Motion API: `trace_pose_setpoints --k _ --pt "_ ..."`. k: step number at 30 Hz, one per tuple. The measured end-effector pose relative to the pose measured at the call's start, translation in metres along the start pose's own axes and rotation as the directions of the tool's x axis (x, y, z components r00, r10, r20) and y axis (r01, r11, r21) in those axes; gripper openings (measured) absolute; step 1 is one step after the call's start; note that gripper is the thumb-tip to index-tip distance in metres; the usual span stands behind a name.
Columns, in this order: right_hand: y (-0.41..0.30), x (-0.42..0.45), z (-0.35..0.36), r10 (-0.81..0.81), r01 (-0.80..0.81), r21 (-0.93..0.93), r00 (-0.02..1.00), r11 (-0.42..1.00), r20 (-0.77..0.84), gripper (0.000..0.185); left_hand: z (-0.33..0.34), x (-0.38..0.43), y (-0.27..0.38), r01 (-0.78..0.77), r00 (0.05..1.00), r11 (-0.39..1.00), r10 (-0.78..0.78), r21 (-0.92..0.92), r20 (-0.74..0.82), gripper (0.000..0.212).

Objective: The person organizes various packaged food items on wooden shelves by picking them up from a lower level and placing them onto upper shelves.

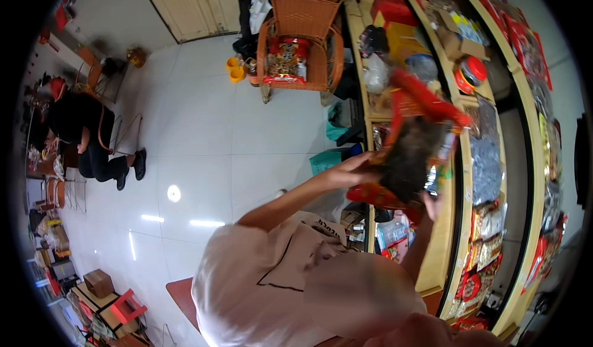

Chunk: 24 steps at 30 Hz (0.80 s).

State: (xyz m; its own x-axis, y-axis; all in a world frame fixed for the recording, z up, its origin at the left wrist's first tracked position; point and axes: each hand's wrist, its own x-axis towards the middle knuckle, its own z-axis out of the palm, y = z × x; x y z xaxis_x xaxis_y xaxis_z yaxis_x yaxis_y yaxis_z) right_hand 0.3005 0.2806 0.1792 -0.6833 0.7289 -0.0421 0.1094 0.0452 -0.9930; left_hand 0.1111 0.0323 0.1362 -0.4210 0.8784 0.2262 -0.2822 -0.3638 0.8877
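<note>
A large red plastic food bag (407, 157) with a clear window is raised in front of the shelves, blurred. Dark dried pieces show through the window. My left hand (350, 171) grips the bag's left side, with some fingers hidden by it. On the lower right edge, my right hand (432, 204) holds the same bag. Just beyond the bag stands a wooden shelf unit (431, 273). Below my hands, clear plastic packs (393, 230) sit on a lower shelf.
Red-lidded jar (470, 74) and snack bags (479, 235) fill the shelves. A rattan armchair (303, 13) bears another red bag (287, 59). Teal bags (326, 161) lie by the shelf foot. A seated person (83, 124) works far left. A red stool (128, 306) stands lower left.
</note>
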Motion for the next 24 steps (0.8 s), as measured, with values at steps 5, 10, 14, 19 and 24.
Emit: trace_pose_setpoints --k 5,10,14,19,24 --pt "0.057 0.005 0.193 0.111 -0.133 0.05 0.941 0.99 0.319 0.066 -0.103 -0.099 0.011 0.377 0.804 0.925 -0.351 -0.045 -0.48 0.068" --pt "0.099 0.046 0.291 0.123 -0.14 -0.003 0.865 0.99 0.487 0.065 -0.183 -0.124 0.009 0.421 0.677 0.899 -0.399 -0.119 -0.619 0.064" --pt "0.112 0.112 0.341 0.113 -0.116 -0.027 0.837 0.993 0.536 0.061 -0.252 -0.084 0.005 0.481 0.595 0.859 -0.469 -0.178 -0.653 0.061" --pt "0.202 0.227 0.4 0.291 -0.192 -0.247 0.831 0.95 0.474 0.067 -0.383 -0.014 -0.053 0.526 0.607 0.829 -0.523 -0.19 -0.599 0.056" --pt "0.306 0.363 0.481 0.34 -0.209 -0.396 0.893 0.894 0.296 0.058 -0.535 0.079 -0.152 0.51 0.534 0.821 -0.537 -0.258 -0.653 0.053"
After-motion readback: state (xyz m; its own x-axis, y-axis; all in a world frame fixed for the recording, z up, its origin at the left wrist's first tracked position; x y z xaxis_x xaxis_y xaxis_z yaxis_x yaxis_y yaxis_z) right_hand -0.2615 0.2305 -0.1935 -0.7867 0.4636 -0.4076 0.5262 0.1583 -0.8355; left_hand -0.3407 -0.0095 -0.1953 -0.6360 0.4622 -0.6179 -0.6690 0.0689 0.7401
